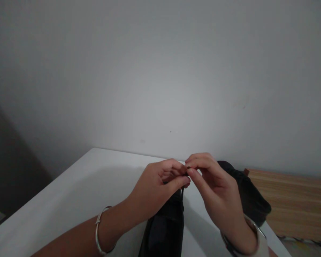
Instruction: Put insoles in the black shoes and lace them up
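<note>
My left hand (160,185) and my right hand (214,185) meet fingertip to fingertip above a black shoe (164,228) that lies on the white table (77,200). Both hands are closed in a pinch on a thin dark lace (182,194) that runs down to the shoe. A silver bangle (98,230) circles my left wrist, and a band sits on my right wrist. A second black shoe (250,198) lies behind my right hand, partly hidden by it.
A pale wall (160,71) rises just behind the table. A wooden surface (296,200) lies at the right, lower than the table top. The table's left edge drops to a dark floor area (10,171).
</note>
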`<state>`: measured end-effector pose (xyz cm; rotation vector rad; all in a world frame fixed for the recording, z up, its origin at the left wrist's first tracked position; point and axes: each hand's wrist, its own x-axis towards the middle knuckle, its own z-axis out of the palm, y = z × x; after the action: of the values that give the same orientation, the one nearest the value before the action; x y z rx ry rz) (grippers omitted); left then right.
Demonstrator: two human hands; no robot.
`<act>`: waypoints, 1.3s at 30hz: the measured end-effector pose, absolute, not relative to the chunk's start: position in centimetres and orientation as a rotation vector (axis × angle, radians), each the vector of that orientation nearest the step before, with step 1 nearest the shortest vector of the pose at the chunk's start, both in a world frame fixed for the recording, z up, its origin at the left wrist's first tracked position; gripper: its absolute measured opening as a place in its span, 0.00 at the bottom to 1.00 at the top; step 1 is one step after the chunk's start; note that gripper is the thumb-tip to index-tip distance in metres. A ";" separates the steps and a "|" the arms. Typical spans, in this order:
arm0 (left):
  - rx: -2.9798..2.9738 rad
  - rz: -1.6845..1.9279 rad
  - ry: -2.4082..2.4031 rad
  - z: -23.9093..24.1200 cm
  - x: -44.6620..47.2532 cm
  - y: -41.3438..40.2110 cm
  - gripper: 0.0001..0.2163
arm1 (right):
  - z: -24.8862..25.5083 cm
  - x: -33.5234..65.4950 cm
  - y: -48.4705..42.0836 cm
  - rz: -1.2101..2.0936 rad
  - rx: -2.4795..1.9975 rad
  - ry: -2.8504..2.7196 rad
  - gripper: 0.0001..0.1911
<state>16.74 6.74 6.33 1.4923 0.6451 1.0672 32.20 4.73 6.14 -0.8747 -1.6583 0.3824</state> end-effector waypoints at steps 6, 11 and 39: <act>1.624 1.137 0.742 6.2 16.4 6.9 0.03 | 3.9 32.6 5.0 0.945 -0.907 -1.607 0.11; 1.699 1.126 0.734 6.3 16.1 6.8 0.04 | 3.1 33.1 5.2 1.053 -0.865 -1.495 0.07; 2.569 0.837 0.772 -1.4 9.0 7.1 0.07 | -3.0 37.0 0.6 0.354 -1.160 -1.951 0.05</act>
<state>8.97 7.12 -1.44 2.5689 0.7717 0.8370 36.96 0.58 -3.05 -1.1599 -1.9511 0.3538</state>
